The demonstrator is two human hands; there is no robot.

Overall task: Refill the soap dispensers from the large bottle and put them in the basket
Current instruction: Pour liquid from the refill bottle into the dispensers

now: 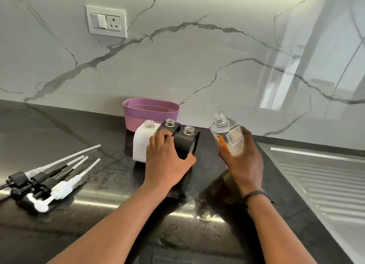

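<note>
Three uncapped soap dispensers stand together on the dark counter (98, 214): a white one (141, 143) on the left, a black one (171, 127) behind, and a black one (187, 143) in front. My left hand (167, 161) grips the front black dispenser, fingers over its left side and thumb on its right. My right hand (243, 161) holds the large clear bottle (227, 134) tilted to the left with its open neck up, to the right of the dispensers. The bottle has an orange label and little liquid. A purple basket (151, 113) stands behind the dispensers against the wall.
Several pump heads with long tubes (49, 180), black and white, lie on the counter at the left. A steel sink drainboard (320, 176) runs along the right. A marble wall with a socket plate (106, 21) rises behind.
</note>
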